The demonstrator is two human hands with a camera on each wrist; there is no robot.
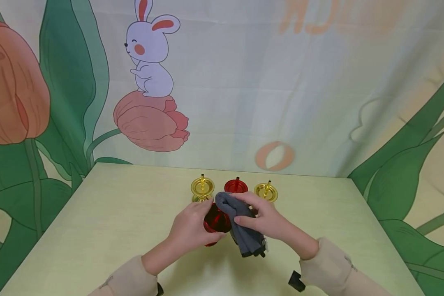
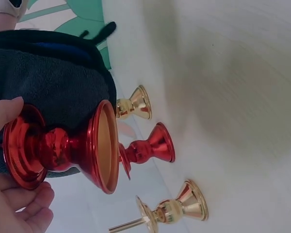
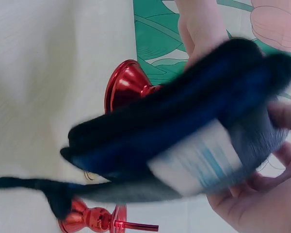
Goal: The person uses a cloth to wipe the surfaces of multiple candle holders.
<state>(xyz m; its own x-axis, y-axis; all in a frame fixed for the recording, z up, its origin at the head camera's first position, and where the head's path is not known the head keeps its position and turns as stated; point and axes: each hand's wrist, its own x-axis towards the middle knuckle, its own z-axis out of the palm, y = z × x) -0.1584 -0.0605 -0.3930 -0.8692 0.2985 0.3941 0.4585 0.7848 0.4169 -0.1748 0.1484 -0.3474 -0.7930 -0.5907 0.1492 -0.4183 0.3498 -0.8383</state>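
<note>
The left hand (image 1: 190,225) curls thumb and fingers round the dished end of a glossy red, metallic-looking candle holder (image 2: 58,153). The holder is waisted, with a rounded knob at mid-stem; its flared base is hollow, with a gold-toned interior, and points to 3 o'clock from those fingers in the left wrist view. The right hand (image 1: 260,216) pinches a folded dark grey plush cloth (image 1: 246,236) between thumb and fingers. The cloth has black edging, a blue inner face and a white printed label (image 3: 196,158), its print blurred. In the head view the cloth sits at the held holder's 3 o'clock; full contact cannot be confirmed.

Beyond, three similar holders stand upright on a pale, smooth table (image 1: 114,226): a shiny gold spiked holder (image 1: 202,187) at 11 o'clock, a red spiked holder (image 1: 237,186) at 1 o'clock, partly hidden, and a second gold holder (image 1: 266,191) at 2 o'clock. A printed fabric backdrop (image 1: 225,82) hangs at 12 o'clock, faintly creased.
</note>
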